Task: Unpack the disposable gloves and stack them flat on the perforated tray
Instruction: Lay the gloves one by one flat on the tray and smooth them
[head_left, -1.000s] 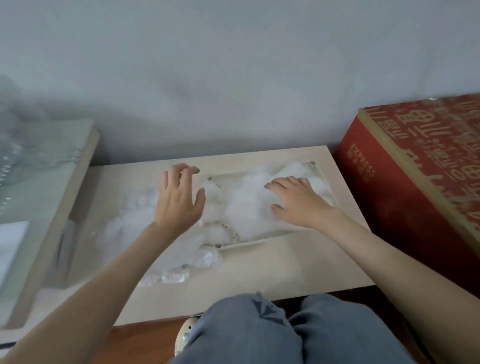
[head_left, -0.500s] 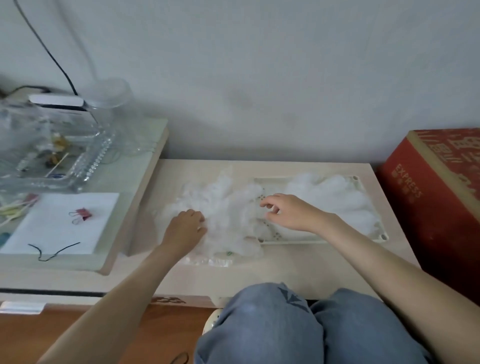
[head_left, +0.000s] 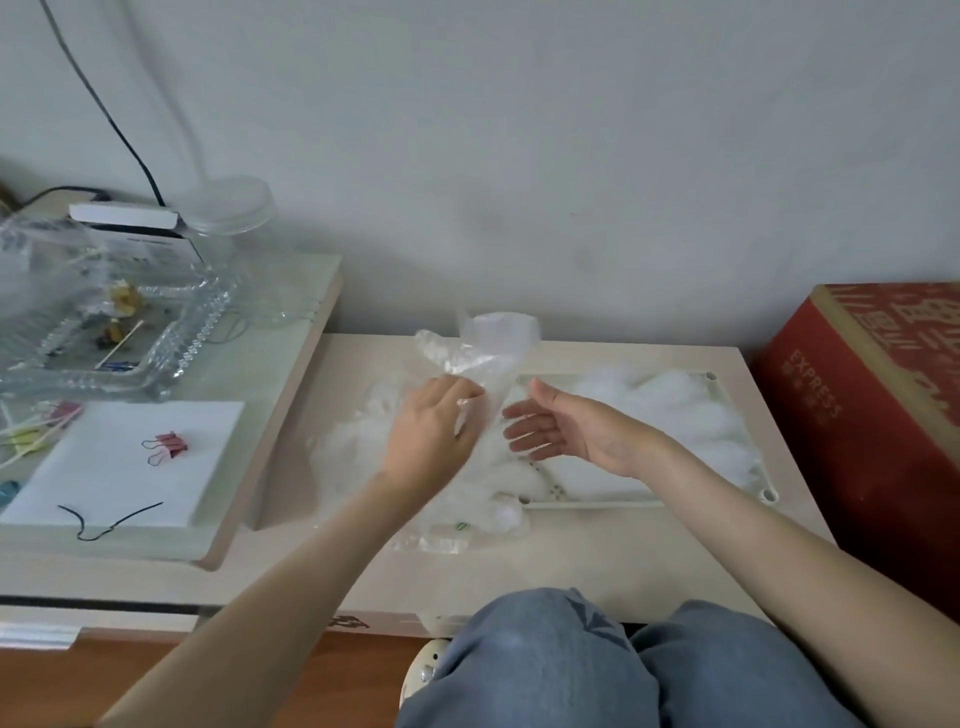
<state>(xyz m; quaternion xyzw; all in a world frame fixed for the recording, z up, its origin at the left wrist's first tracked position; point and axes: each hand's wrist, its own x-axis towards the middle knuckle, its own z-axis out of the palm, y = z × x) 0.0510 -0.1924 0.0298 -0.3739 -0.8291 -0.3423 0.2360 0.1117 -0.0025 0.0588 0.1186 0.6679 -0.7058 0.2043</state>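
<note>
**One glove lifted, ready to spread**

The left hand (head_left: 431, 436) pinches a clear disposable glove (head_left: 488, 348), raised over the loose glove heap (head_left: 353, 447) on the tabletop (head_left: 623, 551), just left of the perforated tray (head_left: 649, 502). The right hand (head_left: 566, 431) lies spread, palm up, grasping nothing. It should probably catch the glove's free end, draw the film taut and smooth it onto the crumpled tray pile (head_left: 675, 410).

Bare tabletop (head_left: 623, 566) lies open in front of the tray (head_left: 623, 503); a red box (head_left: 857, 415) walls off the right side.
</note>
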